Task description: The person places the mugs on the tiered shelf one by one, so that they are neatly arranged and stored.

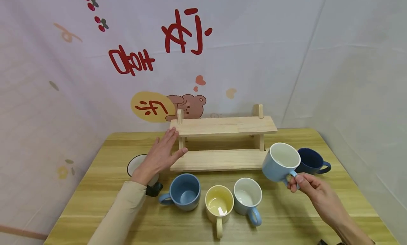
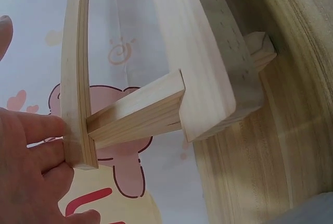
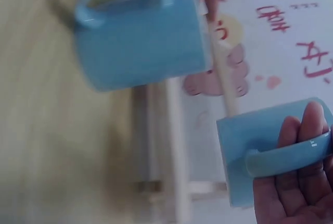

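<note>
Writing first, reading the head view as a dial centred on the wooden shelf [image 1: 219,160]: I see bold red characters [image 1: 181,31] on the backdrop [image 1: 254,61] toward eleven o'clock, but can't read them with confidence. At ten sits a yellow bubble [image 1: 149,112] with smaller red strokes, touching a cartoon bear [image 1: 192,105].

The left forearm, in a beige sleeve [image 1: 125,206], reaches in from eight. I have the left hand [image 1: 160,155] at nine, thumb spread, fingers extended, fingertips against the end of the upper board [image 1: 225,125]; it grasps nothing.

The right forearm enters from four. My right hand [image 1: 318,193] pinches the handle of a light-blue mug [image 1: 275,171], held between three and four, by the lower board's end and partly covering a navy mug [image 1: 308,163]. Whether it touches the board, I can't tell.

On the table [image 1: 95,202], a blue mug [image 1: 184,197] stands at seven, a yellow mug [image 1: 219,206] at six, a white-lined mug [image 1: 248,195] at five, and a black-rimmed mug [image 1: 135,163] between eight and nine, partly behind the left wrist.
</note>
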A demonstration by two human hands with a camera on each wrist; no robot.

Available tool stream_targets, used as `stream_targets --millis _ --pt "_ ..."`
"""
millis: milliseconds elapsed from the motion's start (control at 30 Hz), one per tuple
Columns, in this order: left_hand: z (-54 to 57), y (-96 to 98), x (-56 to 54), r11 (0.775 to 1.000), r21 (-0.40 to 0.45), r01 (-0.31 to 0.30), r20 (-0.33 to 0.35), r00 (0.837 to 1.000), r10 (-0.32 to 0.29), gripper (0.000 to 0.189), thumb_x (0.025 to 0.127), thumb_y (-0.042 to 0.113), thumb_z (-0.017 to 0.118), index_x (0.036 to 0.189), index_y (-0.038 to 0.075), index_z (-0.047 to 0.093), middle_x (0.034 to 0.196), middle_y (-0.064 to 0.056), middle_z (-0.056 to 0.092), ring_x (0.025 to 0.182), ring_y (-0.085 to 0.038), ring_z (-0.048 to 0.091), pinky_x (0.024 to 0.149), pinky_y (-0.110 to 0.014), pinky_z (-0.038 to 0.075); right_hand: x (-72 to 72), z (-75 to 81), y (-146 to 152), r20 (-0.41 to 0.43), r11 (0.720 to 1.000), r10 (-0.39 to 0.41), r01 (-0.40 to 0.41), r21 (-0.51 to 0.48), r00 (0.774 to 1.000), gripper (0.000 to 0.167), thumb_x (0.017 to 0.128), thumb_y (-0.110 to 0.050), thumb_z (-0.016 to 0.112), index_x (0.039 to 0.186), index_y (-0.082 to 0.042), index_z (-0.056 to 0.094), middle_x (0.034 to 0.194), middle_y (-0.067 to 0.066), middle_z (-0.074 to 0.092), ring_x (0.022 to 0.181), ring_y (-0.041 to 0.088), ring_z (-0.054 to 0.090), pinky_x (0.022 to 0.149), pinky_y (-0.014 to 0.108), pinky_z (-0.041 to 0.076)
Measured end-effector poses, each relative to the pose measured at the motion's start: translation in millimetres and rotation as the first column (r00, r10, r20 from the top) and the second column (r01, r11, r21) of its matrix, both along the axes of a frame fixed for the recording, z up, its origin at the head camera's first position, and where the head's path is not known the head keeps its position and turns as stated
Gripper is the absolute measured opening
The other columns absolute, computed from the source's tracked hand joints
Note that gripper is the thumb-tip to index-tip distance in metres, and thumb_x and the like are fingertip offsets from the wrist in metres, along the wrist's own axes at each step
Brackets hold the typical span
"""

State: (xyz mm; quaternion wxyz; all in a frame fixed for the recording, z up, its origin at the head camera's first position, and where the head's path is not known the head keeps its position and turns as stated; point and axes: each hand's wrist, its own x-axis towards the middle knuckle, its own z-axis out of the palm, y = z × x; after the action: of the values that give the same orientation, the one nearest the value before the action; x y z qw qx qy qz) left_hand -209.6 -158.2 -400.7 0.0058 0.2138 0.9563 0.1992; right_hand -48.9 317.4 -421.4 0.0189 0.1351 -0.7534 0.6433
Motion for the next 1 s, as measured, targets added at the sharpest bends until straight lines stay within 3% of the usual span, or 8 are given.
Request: stream_targets --millis 167,333,700,1000 --pt "0.5 0.1 -1.5 1.000 -0.004 0.000 0.010 1.000 0.000 0.090 0.102 0.067 0.044 0.164 0.004 0.025 0.173 -0.011 0.012 0.159 -0.029 0.009 0.124 -0.063 0.009 -10.2 23.6 -12 -0.060 0.995 -0.098 0.099 0.017 0.993 0.027 0.111 0.000 0.041 0.098 0.010 0.062 0.091 0.005 0.068 0.093 0.015 0.067 0.088 0.019 0.052" --pt "1.5 -1.1 -1.2 1.000 0.007 0.001 0.007 1.000 -0.001 0.090 0.102 0.067 0.045 0.163 0.003 0.026 0.173 -0.011 0.013 0.159 -0.029 0.010 0.123 -0.064 0.010 -26.5 39.1 -24 -0.103 0.991 -0.106 0.096 -0.091 0.989 0.026 0.111 -0.001 0.042 0.100 0.010 0.062 0.093 0.003 0.067 0.096 0.016 0.066 0.095 0.018 0.051" --pt "-1.3 -1.0 1.4 0.999 0.034 0.002 -0.003 1.000 -0.002 0.089 0.103 0.066 0.046 0.163 0.004 0.027 0.173 -0.011 0.014 0.159 -0.030 0.011 0.124 -0.062 0.008 -54.2 56.0 -43 -0.133 0.963 -0.174 0.140 -0.232 0.976 0.031 0.111 -0.006 0.045 0.091 0.014 0.060 0.088 0.004 0.066 0.097 0.019 0.064 0.099 0.023 0.049" --pt "-2.6 -0.5 1.1 0.998 0.060 -0.008 -0.012 1.000 0.009 0.088 0.103 0.065 0.045 0.163 0.005 0.027 0.173 -0.011 0.014 0.159 -0.029 0.010 0.125 -0.061 0.008 -80.9 63.3 -57 -0.118 0.946 -0.212 0.174 -0.272 0.970 0.032 0.110 -0.015 0.053 0.094 0.010 0.064 0.086 0.002 0.068 0.096 0.017 0.067 0.098 0.022 0.051"
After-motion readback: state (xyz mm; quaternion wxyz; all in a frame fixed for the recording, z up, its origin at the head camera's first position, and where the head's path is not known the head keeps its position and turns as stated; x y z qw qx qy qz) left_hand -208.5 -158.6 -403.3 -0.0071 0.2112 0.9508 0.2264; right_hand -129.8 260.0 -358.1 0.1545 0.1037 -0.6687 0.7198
